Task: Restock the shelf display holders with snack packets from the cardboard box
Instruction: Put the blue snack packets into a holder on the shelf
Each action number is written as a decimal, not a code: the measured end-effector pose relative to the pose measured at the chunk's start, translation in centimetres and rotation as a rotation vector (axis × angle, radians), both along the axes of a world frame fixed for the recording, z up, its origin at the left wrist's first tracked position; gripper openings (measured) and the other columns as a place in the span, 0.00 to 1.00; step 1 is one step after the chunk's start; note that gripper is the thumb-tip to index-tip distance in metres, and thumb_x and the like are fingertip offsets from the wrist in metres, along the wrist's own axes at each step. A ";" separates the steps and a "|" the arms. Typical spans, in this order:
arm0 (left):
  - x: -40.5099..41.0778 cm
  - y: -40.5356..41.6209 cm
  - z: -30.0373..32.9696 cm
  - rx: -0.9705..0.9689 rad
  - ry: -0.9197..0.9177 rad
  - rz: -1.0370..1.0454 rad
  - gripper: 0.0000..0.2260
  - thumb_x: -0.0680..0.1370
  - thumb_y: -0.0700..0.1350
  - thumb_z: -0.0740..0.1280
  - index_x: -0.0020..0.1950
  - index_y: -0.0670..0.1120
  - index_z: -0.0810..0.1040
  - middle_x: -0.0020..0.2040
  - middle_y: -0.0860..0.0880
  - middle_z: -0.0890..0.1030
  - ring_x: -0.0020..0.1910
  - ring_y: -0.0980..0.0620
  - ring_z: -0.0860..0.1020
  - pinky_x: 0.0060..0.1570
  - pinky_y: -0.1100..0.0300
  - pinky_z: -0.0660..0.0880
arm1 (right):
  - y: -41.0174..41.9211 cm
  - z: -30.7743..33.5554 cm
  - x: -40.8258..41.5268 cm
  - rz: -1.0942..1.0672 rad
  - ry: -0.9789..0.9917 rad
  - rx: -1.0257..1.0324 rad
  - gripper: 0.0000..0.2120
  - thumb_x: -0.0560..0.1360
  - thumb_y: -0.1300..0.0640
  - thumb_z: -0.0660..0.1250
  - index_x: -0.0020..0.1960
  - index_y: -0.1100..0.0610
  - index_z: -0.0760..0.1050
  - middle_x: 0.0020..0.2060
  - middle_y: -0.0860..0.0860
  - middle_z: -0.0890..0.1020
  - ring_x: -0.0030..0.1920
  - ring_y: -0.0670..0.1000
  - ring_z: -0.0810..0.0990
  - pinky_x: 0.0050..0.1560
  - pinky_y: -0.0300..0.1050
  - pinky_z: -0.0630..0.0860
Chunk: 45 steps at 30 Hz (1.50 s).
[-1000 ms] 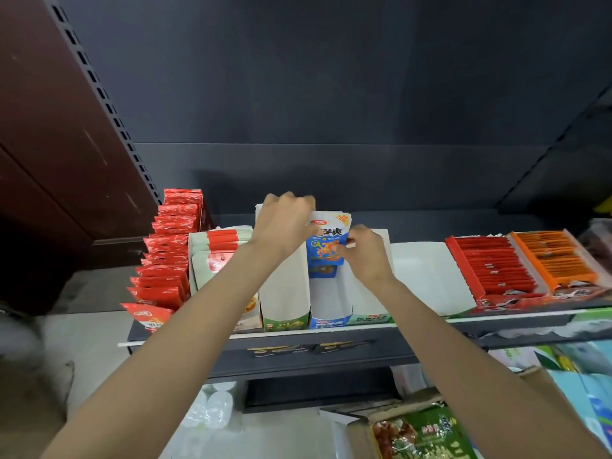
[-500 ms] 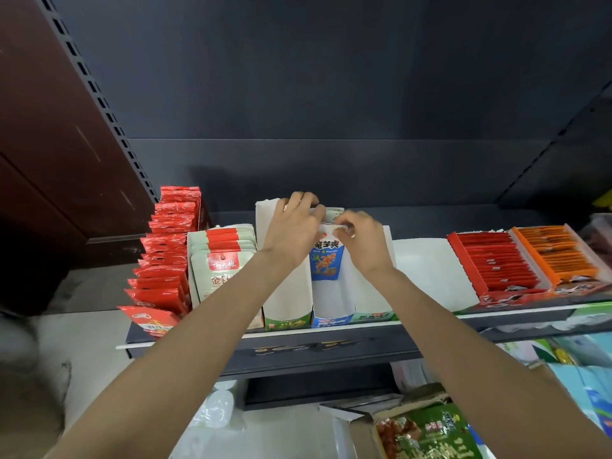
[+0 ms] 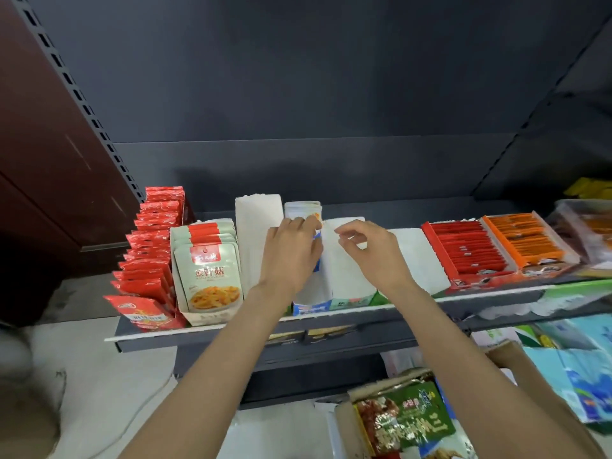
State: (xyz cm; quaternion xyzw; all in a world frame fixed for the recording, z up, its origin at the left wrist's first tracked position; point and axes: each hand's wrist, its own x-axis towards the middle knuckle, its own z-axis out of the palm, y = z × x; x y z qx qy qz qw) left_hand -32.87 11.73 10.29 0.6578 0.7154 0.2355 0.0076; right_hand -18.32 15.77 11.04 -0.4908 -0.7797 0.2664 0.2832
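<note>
A small stack of blue-and-white snack packets (image 3: 303, 209) stands at the back of the blue-fronted display holder (image 3: 312, 307) on the shelf. My left hand (image 3: 291, 253) reaches into that holder, its fingertips curled on the front packet's top edge. Just to the right, my right hand (image 3: 372, 250) hovers over the white holder (image 3: 344, 276), fingers loosely bent and holding nothing. The cardboard box (image 3: 342, 422) sits low at the right with green-and-red packets (image 3: 409, 422) inside.
Another tall white holder (image 3: 256, 226) stands left of my hands. Pale green packets (image 3: 208, 270) and red packets (image 3: 149, 253) fill the shelf's left end. Red (image 3: 463, 250) and orange (image 3: 523, 240) stick boxes sit at the right. Light blue packs (image 3: 583, 369) lie on the lower shelf.
The packets went from held above the holder to standing at its back. My right hand let go and drew away to the right; my left hand stays on them.
</note>
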 end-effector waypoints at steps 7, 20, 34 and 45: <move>10.4 -6.5 -2.2 0.010 -0.399 -0.009 0.07 0.78 0.45 0.63 0.54 0.46 0.76 0.44 0.48 0.82 0.43 0.49 0.78 0.42 0.53 0.77 | -5.2 -2.6 10.9 -0.048 0.026 -0.110 0.09 0.77 0.65 0.64 0.52 0.57 0.80 0.48 0.51 0.82 0.46 0.48 0.79 0.49 0.33 0.72; 28.4 -15.7 -11.4 -0.758 -0.128 -0.087 0.23 0.79 0.47 0.62 0.74 0.45 0.61 0.74 0.43 0.62 0.73 0.43 0.60 0.70 0.49 0.62 | -12.1 -14.0 30.8 0.028 -0.400 -0.394 0.22 0.78 0.55 0.63 0.70 0.58 0.64 0.66 0.58 0.69 0.67 0.58 0.67 0.63 0.50 0.68; 29.0 -17.5 -14.4 -0.591 -0.004 0.030 0.15 0.78 0.35 0.62 0.63 0.46 0.77 0.63 0.45 0.72 0.64 0.45 0.70 0.61 0.51 0.70 | -10.7 -15.9 31.9 -0.019 -0.720 -0.322 0.30 0.71 0.48 0.72 0.66 0.59 0.64 0.61 0.60 0.64 0.63 0.60 0.62 0.60 0.50 0.65; 32.8 -15.5 -13.7 -0.584 0.597 -0.015 0.09 0.74 0.34 0.66 0.53 0.41 0.78 0.59 0.43 0.71 0.57 0.43 0.72 0.59 0.49 0.64 | -11.3 -13.9 33.5 0.018 -0.460 -0.360 0.11 0.77 0.54 0.66 0.55 0.57 0.69 0.48 0.57 0.80 0.44 0.58 0.79 0.35 0.45 0.69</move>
